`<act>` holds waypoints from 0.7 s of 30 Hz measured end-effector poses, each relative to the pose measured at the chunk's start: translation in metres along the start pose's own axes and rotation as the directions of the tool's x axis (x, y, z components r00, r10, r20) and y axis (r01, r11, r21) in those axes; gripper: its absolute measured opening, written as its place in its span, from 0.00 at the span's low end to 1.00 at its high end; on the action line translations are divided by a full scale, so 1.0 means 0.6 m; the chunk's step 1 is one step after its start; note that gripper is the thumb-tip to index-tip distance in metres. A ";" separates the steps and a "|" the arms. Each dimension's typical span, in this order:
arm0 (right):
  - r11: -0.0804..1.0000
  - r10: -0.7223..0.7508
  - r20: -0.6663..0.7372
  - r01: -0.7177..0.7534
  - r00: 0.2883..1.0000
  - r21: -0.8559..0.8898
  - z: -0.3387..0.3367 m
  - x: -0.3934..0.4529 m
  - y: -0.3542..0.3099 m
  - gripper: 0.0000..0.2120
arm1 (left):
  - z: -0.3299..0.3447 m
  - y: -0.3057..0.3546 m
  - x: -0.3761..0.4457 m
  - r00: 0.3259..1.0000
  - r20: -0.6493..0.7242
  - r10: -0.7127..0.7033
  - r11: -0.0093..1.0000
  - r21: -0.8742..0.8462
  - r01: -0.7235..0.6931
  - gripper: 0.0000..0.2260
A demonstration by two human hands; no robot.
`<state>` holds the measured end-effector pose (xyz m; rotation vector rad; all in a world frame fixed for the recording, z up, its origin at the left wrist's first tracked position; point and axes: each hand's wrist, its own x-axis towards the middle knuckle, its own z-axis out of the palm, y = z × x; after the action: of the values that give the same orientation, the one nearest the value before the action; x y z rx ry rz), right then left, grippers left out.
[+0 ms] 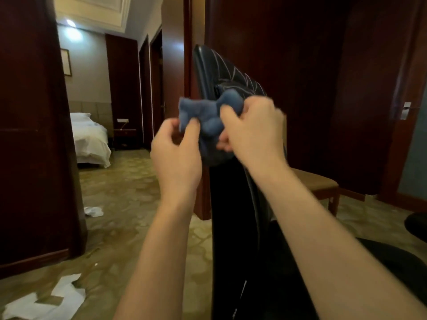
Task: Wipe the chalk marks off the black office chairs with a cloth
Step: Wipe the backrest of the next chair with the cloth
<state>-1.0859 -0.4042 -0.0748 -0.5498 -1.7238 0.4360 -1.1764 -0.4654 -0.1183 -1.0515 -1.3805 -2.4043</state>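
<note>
Two bare hands meet at the centre of the head view, both holding one bunched blue cloth in front of the upper back of a black office chair; the left hand pinches the cloth's lower left part between thumb and curled fingers; the right hand grips the cloth's right side, its fingers curled round the fabric, thumb pressed into the folds; the cloth hangs in the air between the two hands, just in front of the chair back, and whether it touches the chair cannot be told; the chair back stands upright and is seen almost edge-on, its top rising above the hands; white chalk marks run as thin slanted lines across the top of the back, above and behind the cloth; both forearms reach in from the bottom edge, the right one crossing in front of the chair; to the left, an open doorway shows a bed with white sheets in a farther room; white paper scraps lie on the patterned floor at lower left, and a smaller scrap lies nearer the doorway; a wooden stool with a tan seat stands to the right behind the chair; dark wood panels and a door with a metal handle fill the right side.
</note>
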 end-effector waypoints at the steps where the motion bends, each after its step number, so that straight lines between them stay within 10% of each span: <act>1: 1.000 0.009 0.009 -0.009 1.000 0.007 -0.003 0.027 -0.015 0.09 | 0.007 0.014 0.023 1.000 0.001 0.018 1.000 0.022 -0.018 0.08; 16: 0.971 0.165 0.383 -0.082 0.909 -0.225 0.005 -0.071 0.062 0.08 | -0.038 -0.080 -0.063 0.969 0.178 -0.173 0.945 0.308 0.112 0.10; 21: 0.964 0.267 0.570 -0.222 0.777 -0.148 -0.026 -0.057 0.051 0.06 | -0.042 -0.047 -0.079 0.980 0.191 0.059 0.830 0.536 -0.154 0.08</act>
<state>-1.0607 -0.3991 -0.1157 -0.7516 -2.2804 0.7974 -1.1672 -0.4790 -0.1766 -1.1371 -1.8552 -1.6923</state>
